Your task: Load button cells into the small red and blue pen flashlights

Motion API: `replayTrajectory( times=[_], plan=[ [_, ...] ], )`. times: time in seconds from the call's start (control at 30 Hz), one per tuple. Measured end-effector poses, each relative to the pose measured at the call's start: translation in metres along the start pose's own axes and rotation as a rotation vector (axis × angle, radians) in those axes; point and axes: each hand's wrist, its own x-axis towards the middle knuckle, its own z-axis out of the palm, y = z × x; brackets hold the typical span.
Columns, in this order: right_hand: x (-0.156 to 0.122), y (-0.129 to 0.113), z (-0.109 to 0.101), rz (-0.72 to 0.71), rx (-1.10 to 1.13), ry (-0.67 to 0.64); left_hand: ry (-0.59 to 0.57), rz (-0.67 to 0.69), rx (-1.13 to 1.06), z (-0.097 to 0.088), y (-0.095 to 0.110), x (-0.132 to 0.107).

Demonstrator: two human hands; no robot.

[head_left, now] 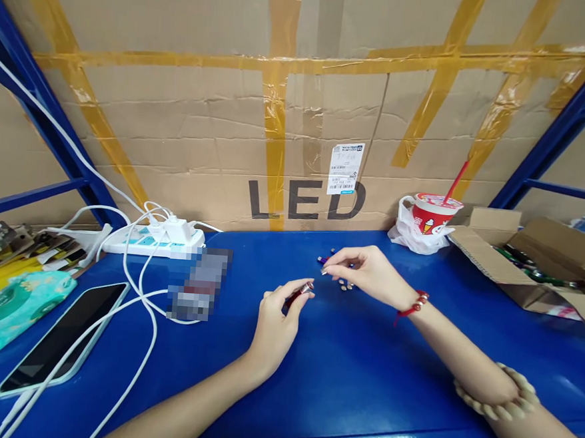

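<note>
Steadying a dark red tube (308, 287) above a blue table (361, 384)
The left hand (274, 321) clamps it, one end exposed, seemingly for access; the right hand (369, 272) pinches a tiny pale piece (324, 271), with loose bits (342, 285) close by, probably for reach.

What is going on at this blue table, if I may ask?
A person's left hand holds a short, dark-red, shiny tube-like piece, while the right hand pinches a tiny silvery piece. The two pieces are apart. Several small, pale, roundish bits lie on the glossy blue table near the right hand.
</note>
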Motion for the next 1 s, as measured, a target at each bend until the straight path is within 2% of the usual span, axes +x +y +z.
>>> replayTrajectory(
  times=[0.17,0.4,0.53,0.77,1.0],
  plan=[
    [-0.003,-0.008,0.012,-0.035,0.073,-0.158,-0.006,0.099,0.091,0.0,-0.003,-0.002],
    [-0.001,0.0,0.011,0.073,0.074,-0.229,-0.056,0.16,0.014,-0.001,-0.004,-0.001],
    [-0.001,0.003,0.011,0.127,0.078,-0.243,-0.118,0.172,0.007,-0.002,-0.002,-0.002],
    [0.003,0.01,0.012,0.22,0.034,-0.242,-0.139,0.251,0.063,0.001,-0.009,0.004],
    [0.011,0.037,0.007,0.327,0.021,-0.171,-0.168,0.387,0.323,0.007,-0.019,0.031]
  ],
)
